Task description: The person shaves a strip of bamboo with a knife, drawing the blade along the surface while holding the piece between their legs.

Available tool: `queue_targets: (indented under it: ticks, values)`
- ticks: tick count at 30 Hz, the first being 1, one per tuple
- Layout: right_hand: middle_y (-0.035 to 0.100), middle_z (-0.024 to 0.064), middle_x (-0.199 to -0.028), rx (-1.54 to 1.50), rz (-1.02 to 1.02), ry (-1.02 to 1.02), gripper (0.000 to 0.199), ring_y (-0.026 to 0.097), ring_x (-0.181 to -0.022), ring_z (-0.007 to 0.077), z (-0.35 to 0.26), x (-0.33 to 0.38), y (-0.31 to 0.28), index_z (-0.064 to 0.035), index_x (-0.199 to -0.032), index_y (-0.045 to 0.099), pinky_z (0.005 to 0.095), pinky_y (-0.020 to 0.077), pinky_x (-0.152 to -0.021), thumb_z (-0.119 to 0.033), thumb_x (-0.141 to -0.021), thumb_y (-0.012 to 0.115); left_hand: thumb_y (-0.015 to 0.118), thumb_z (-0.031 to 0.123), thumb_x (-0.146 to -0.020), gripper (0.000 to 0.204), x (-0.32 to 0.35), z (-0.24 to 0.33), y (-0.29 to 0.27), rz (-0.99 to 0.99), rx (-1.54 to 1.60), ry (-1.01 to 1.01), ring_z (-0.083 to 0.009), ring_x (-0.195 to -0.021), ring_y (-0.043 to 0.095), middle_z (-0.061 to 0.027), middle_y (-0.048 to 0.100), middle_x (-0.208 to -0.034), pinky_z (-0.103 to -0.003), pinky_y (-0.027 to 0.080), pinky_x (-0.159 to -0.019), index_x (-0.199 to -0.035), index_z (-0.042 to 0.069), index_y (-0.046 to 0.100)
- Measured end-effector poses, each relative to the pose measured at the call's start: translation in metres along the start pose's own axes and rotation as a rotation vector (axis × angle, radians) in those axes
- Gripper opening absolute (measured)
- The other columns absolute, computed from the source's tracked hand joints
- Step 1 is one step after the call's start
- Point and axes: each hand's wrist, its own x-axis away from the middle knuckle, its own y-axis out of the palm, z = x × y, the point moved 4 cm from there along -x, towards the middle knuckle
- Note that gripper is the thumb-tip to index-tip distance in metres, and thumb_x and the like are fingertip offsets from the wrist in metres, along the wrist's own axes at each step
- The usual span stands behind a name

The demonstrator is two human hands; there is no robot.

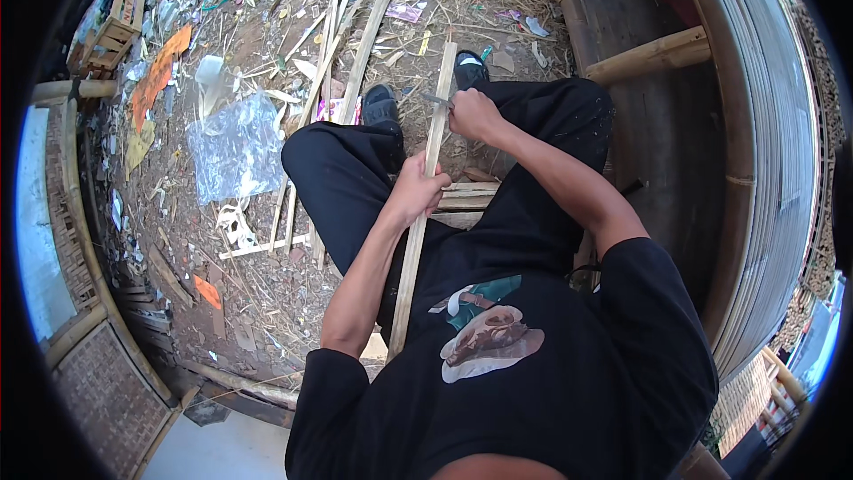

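Head view, the only one: my left hand (418,187) is at frame centre, fingers closed around the long pale strip (411,258), which looks like bamboo or wood. Strip runs through that grip, slightly slanted: far end upper centre, past the hand, near end lower centre against my black shirt (577,347). My right hand (475,114) is above and right of the left, closed on a small blade (436,100); its handle is hidden in the fist. Blade lies across the strip's upper part, fist just right of the strip; can't tell how deep the edge sits. Strip passes between my knees, upper end near my right shoe (471,69). Loose strips (366,46) lie on the littered ground, upper centre. Clear plastic sheet (235,149) left of centre, orange scrap (162,76) upper left, wooden crate (123,18) beyond it.
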Motion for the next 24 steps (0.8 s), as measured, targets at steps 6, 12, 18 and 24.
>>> queue_targets:
  ticks: [6,12,18,24]
  values:
    - [0.067,0.0293,-0.085,-0.03,0.098,0.089,0.019,0.068,-0.084,0.0424,0.026,-0.035,-0.013,0.0054,-0.081,0.069,0.0484,0.0564,-0.075,-0.011,-0.073,0.063,0.056,-0.01,-0.08,0.024,0.008,-0.002,0.0,-0.002,0.052,-0.006,-0.0089,-0.033,0.039,0.0002,0.041,-0.055,-0.026,0.03,-0.03,-0.087,0.006,0.039]
    - [0.067,0.0304,-0.095,0.078,0.246,0.156,0.023,0.067,-0.093,0.0436,0.046,-0.08,-0.041,0.0048,-0.088,0.07,0.0491,0.0553,-0.081,-0.013,-0.075,0.065,0.057,-0.009,-0.082,0.025,0.015,0.004,0.001,-0.013,0.177,-0.007,-0.0052,-0.031,0.031,0.0015,0.041,-0.056,-0.024,0.024,-0.029,-0.085,0.009,0.04]
    - [0.068,0.0273,-0.092,0.068,0.435,0.295,0.027,0.067,-0.097,0.0405,0.074,-0.096,-0.115,0.0038,-0.089,0.07,0.0465,0.0552,-0.082,-0.02,-0.078,0.064,0.064,0.006,-0.091,0.024,0.028,0.007,0.009,-0.109,0.105,-0.001,-0.0028,-0.032,0.029,0.0053,0.035,-0.05,-0.023,0.019,-0.03,-0.083,0.01,0.042]
    - [0.065,0.0239,-0.07,-0.395,0.365,0.355,0.021,0.066,-0.071,0.0395,0.094,-0.058,-0.108,0.0032,-0.069,0.065,0.0455,0.05,-0.065,-0.017,-0.075,0.064,0.042,0.032,-0.105,0.033,0.008,0.018,0.004,-0.059,0.251,0.006,-0.0047,-0.037,0.035,0.0033,0.038,-0.054,-0.022,0.032,-0.036,-0.108,0.002,0.055]
